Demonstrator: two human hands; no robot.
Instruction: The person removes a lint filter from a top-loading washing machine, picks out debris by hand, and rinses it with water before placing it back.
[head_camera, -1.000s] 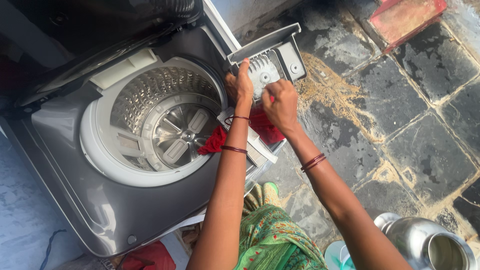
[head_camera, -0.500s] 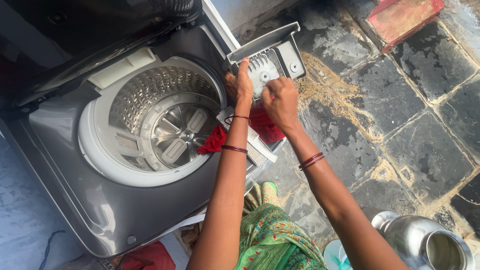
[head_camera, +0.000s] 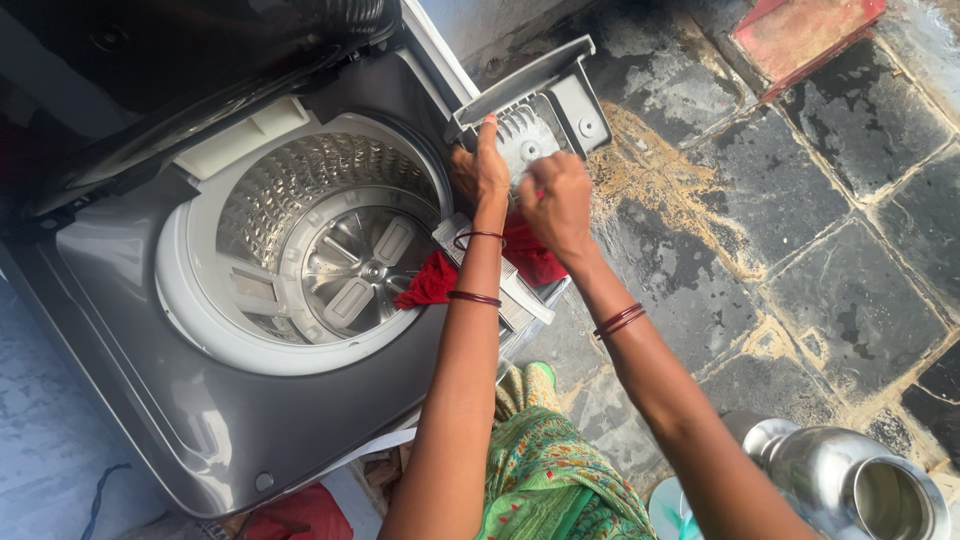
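I'm looking straight down and my left hand (head_camera: 482, 170) is up at the far right corner of the washing machine (head_camera: 200, 400), fingers wrapped round the near edge of the grey plastic tray (head_camera: 540, 105), thumb stretched up along its white ribbed part. So that hand is gripping the tray, which is held up over the machine's corner and tilted, half over the stone floor (head_camera: 800, 230). My right hand (head_camera: 556, 200) is just beside it, fingers curled in tight against the white ribbed part of the tray; I cannot tell whether they pinch anything small there. Both wrists carry dark red bangles. Under my forearms a red cloth (head_camera: 430, 282) hangs over the white rim of the drum (head_camera: 330, 250), and the drum is open, its steel floor showing. Sandy grit is spread across the floor right under the tray. A steel pot (head_camera: 860, 485) stands near my right elbow, bottom right.
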